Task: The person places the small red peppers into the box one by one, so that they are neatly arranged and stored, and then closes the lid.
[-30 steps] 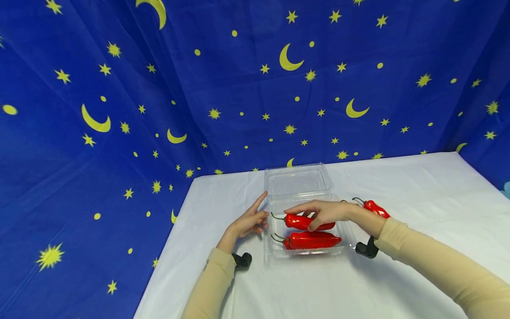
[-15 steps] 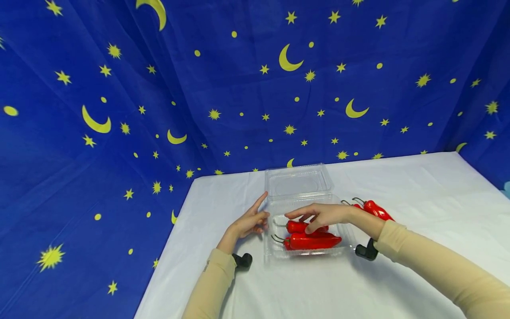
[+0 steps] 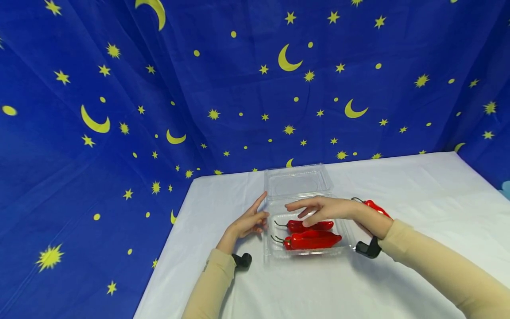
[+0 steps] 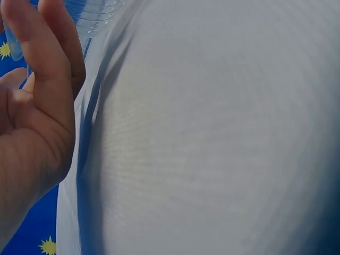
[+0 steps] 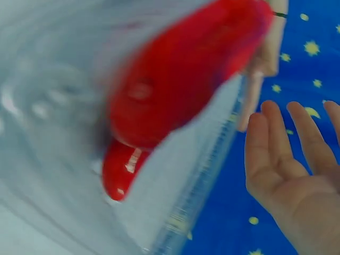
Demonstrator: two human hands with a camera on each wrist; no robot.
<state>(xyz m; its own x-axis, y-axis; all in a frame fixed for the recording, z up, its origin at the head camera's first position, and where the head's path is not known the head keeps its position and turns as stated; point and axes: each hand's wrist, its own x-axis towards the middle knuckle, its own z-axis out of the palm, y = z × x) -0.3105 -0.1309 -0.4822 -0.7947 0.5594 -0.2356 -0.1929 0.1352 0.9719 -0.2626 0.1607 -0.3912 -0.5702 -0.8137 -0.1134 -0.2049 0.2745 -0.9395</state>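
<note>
- Governing relation: the far red chili pepper (image 3: 314, 227) lies directly below the right hand (image 3: 323, 208) and to the right of the left hand (image 3: 248, 223); the right hand is clearly the nearer. The pepper's long axis runs crosswise between the hands, with its stem toward the left one.
- Right hand: fingers extended and spread, with nothing gripped. The thumb overlaps the far pepper; whether it makes contact cannot be told.
- Left hand: one digit points away along the side of the clear clamshell container (image 3: 314, 252), the others loosely bent just beside its wall; no pinch is evident, and light contact cannot be ruled out.
- Container: one, standing between the left hand and the right wrist, with its single hinged lid (image 3: 296, 182) folded back beyond both hands.
- Peppers in the container: three, judging by the stems. The near red chili pepper (image 3: 316, 239) lies on the body side of the right hand, parallel to the far one; a partly hidden pepper (image 3: 287, 243) shows beneath its stem end.
- Peppers outside: one visible, the loose red chili pepper (image 3: 376, 207), on the tabletop (image 3: 287, 290) beyond the right wrist, lying aslant; the forearm may conceal more.
</note>
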